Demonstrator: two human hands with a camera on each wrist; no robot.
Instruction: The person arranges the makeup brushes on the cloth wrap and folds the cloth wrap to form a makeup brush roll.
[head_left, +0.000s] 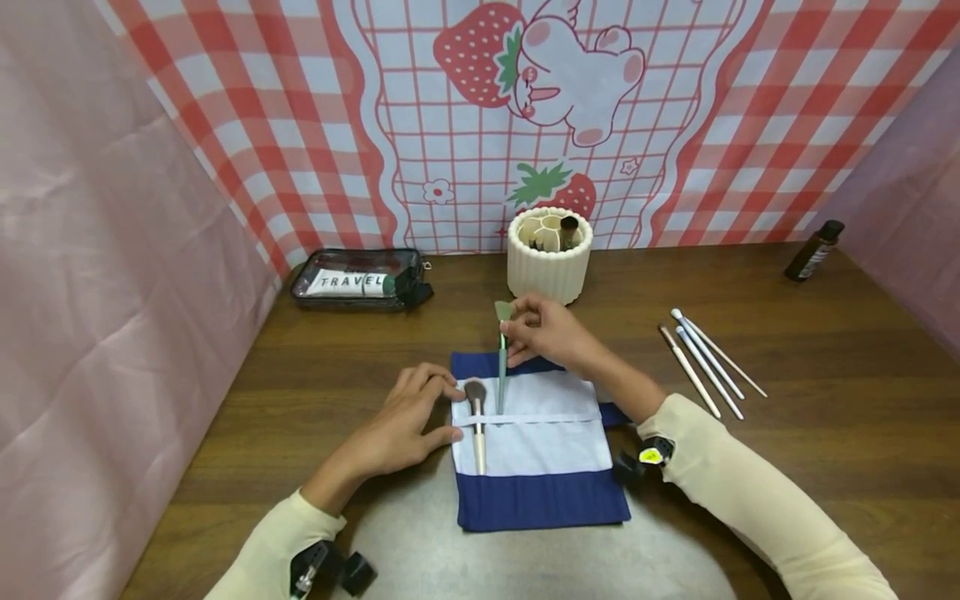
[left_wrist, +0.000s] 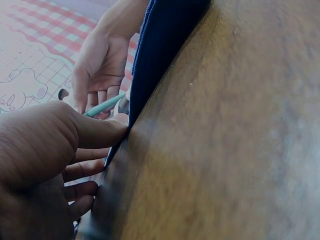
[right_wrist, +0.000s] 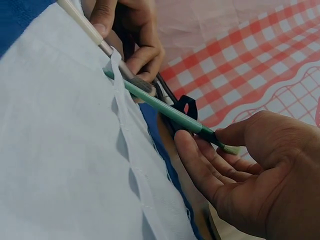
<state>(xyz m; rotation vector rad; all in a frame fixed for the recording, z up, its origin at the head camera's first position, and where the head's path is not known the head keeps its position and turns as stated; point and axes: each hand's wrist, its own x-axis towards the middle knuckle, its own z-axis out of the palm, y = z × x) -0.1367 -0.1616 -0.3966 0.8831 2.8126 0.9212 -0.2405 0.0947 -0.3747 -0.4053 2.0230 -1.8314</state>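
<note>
A slim green brush (head_left: 502, 367) stands at a slant over an unrolled brush roll (head_left: 543, 500), its bristles pointing away from the person and its handle tip tucked under the roll's white elastic band (head_left: 555, 418). The right hand (head_left: 543, 329), above the far edge of the roll, pinches the brush near the bristles, thumb on one side and fingers on the other. The left hand (head_left: 408, 412) rests at the roll's left edge, thumb and fingers apart and touching the cloth.

The roll has a white middle and navy strips along its near and far sides. Just left of the green brush, a dark-bristled brush (head_left: 479, 442) with a pale handle lies on the roll, passing under the same band. A navy strap (head_left: 614, 414) sticks out at the roll's right side, partly beneath the right arm.

To the right of the roll, four slender pale-handled brushes (head_left: 691, 372) lie close together on the wooden table (head_left: 825, 383). Beyond the roll stands a cream ribbed holder (head_left: 550, 271) with brushes inside. Beyond it and to the left lies a clear pouch (head_left: 360, 283) containing a white tube marked "TRAVEL". Well beyond the roll, far right, is a small dark bottle (head_left: 813, 252). Behind everything hangs a red-and-white checked cloth (head_left: 292, 125) with strawberries.
</note>
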